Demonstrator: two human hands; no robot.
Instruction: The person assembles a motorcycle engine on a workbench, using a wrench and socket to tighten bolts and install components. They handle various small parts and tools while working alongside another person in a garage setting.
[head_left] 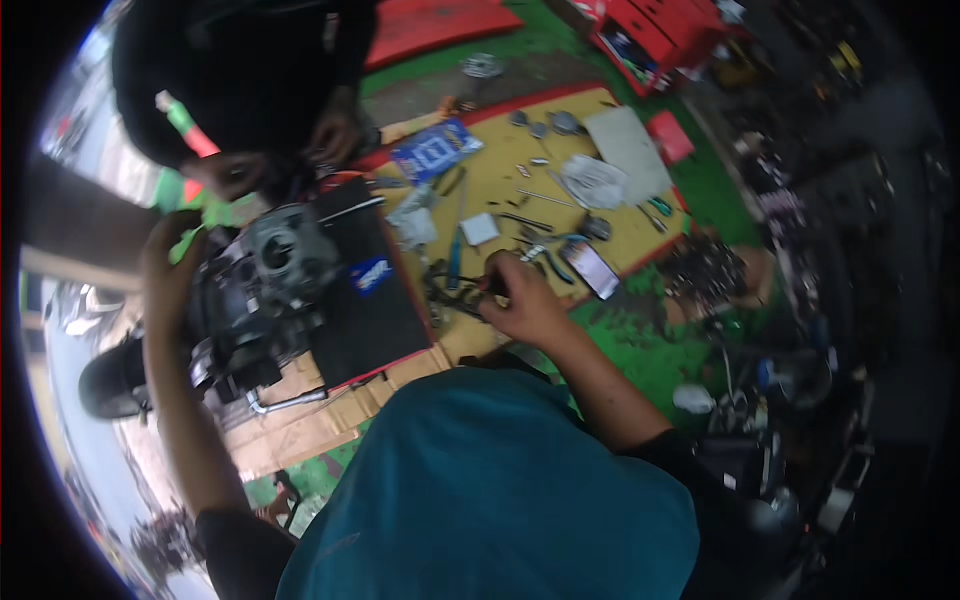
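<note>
On the left, my left hand [172,245] reaches to the far side of a grey metal engine [285,250]. It is smeared by motion, and its fingers are partly hidden. My right hand [522,303] is over the yellow worktop [500,190], with fingers closed around a small dark thing I cannot make out. Just left of it lie dark tools or parts [455,295] and a screwdriver with a blue handle [455,262]. Beside it on the right are pliers [556,268] with dark handles and a phone [592,268] with a lit screen.
Another person in dark clothing [240,80] leans over the engine's far side. A black mat [355,300] lies between engine and worktop, above cardboard [290,420]. Farther back are a blue packet [436,150], a grey sheet [628,150] and a red cabinet [655,40].
</note>
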